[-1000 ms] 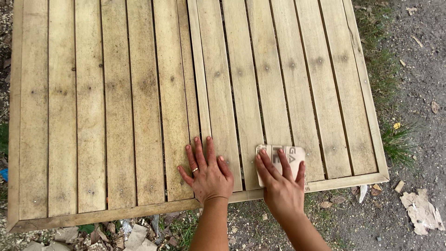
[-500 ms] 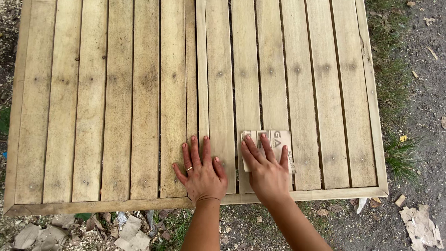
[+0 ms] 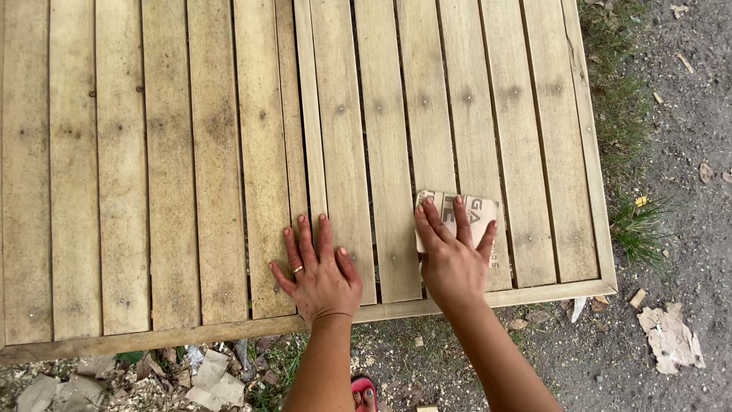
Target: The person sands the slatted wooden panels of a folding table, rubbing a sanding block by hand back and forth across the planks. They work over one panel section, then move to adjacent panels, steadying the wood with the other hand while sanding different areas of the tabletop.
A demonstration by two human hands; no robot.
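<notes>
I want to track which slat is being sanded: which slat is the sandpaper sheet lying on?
The right hand presses the sandpaper sheet onto the third slat from the right edge; the left hand rests flat on bare slats beside the narrow centre slats.

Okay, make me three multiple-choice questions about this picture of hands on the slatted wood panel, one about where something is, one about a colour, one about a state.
1. Where does the sandpaper sheet lie?
A. under the right hand
B. on the gravel
C. under the left hand

2. What colour is the ring on the left hand?
A. black
B. gold
C. blue

3. How does the left hand rest on the wooden panel?
A. clenched in a fist
B. flat, fingers spread
C. lifted clear of it

Answers:
1 A, the right hand's fingers press down on the sheet near the panel's near edge.
2 B, a gold band shows on one finger.
3 B, the palm lies flat on the slats with nothing under it.
</notes>
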